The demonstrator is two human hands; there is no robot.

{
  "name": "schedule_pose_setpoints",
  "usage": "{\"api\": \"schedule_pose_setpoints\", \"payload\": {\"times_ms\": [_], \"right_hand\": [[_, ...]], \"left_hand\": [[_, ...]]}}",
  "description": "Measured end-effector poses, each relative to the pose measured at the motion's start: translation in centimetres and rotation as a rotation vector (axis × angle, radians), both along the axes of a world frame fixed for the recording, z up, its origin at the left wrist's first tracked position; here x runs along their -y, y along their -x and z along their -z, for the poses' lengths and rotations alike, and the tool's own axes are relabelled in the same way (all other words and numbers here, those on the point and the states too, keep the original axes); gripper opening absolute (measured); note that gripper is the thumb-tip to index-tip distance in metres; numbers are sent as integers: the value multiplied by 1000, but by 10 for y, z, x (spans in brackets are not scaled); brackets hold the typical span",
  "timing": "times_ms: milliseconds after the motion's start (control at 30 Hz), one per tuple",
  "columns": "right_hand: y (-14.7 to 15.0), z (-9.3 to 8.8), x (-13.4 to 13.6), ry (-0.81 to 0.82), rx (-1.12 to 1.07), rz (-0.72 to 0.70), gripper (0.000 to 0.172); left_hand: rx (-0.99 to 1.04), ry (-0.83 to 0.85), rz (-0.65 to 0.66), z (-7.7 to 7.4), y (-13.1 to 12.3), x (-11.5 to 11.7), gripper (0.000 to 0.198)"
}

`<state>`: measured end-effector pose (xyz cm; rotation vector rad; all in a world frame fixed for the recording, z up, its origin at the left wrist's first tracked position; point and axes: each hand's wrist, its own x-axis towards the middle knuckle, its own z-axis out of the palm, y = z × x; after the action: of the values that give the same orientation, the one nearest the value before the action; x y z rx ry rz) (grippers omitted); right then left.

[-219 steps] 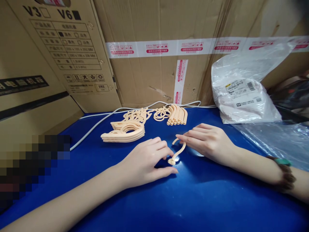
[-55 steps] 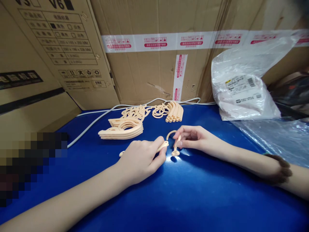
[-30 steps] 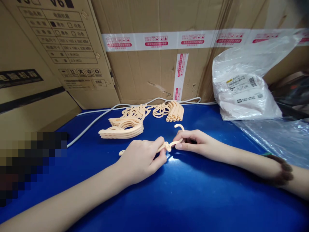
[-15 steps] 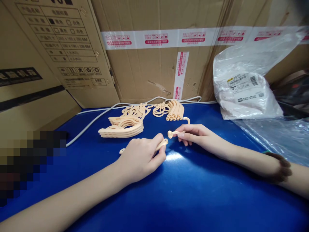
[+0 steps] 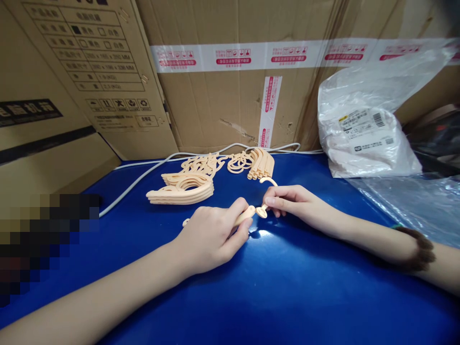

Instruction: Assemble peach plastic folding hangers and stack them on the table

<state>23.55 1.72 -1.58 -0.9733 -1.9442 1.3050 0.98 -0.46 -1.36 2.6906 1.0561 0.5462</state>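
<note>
On the blue table top (image 5: 287, 287) my left hand (image 5: 212, 235) pinches a peach plastic bar piece (image 5: 245, 215), whose far end pokes out at the left of the fist. My right hand (image 5: 293, 201) grips a peach plastic hook piece (image 5: 264, 208); its round end touches the tip of the bar piece and its curved top shows above my fingers. Behind the hands lie a stack of peach hanger arms (image 5: 183, 189) and a row of peach hook pieces (image 5: 260, 165).
Cardboard boxes (image 5: 230, 110) wall off the back and left. A white cable (image 5: 143, 175) runs along the table's back edge. A white plastic bag with labels (image 5: 362, 139) and clear plastic film (image 5: 413, 206) lie at the right. A blurred patch covers the left edge.
Half a second ago the hook piece was held apart from the bar piece; now my right hand has brought its round end down against the bar's tip. My left hand barely moved.
</note>
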Motion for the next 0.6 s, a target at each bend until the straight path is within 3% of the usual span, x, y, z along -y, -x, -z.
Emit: {"api": "schedule_pose_setpoints", "payload": {"times_ms": [600], "right_hand": [[1,-6,1,-11,-4,-68,34]], "left_hand": [[-22,-141,94,1,2,2,20]]}}
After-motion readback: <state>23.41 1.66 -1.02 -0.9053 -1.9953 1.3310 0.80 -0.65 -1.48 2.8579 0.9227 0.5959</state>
